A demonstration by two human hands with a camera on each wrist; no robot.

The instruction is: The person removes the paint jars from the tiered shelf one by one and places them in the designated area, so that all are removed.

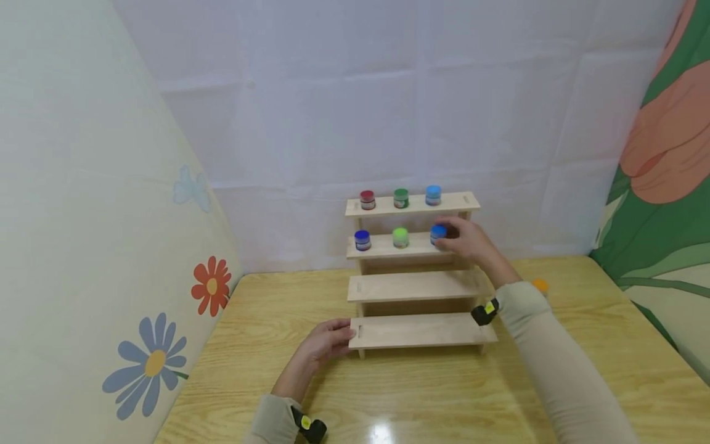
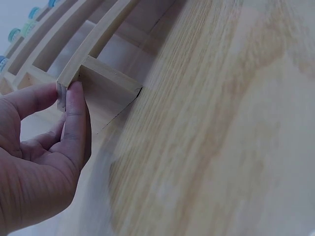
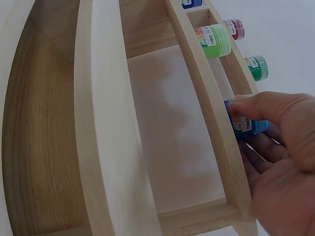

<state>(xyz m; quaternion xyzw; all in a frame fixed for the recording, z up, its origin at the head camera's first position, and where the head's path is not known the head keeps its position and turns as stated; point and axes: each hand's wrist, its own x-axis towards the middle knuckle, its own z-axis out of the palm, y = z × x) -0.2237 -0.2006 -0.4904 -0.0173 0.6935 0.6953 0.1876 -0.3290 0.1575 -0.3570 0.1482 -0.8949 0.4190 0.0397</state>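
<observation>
A stepped wooden rack (image 1: 416,333) with several shelves stands on the table. On its second shelf from the top, at the right end, my right hand (image 1: 468,239) grips a blue paint jar (image 1: 437,233), thumb on one side and fingers on the other; the right wrist view shows the jar (image 3: 243,123) at the shelf. My left hand (image 1: 324,341) pinches the left end of the lowest shelf between thumb and fingers, as the left wrist view shows the hand (image 2: 47,142). A light green jar (image 1: 400,238) and a dark blue jar (image 1: 362,240) share the second shelf.
The top shelf bears a red jar (image 1: 367,200), a dark green jar (image 1: 401,198) and a light blue jar (image 1: 433,195). An orange-topped item (image 1: 540,286) shows partly behind the right sleeve on the wood-grain table (image 1: 432,394). A white cloth (image 1: 333,135) hangs behind.
</observation>
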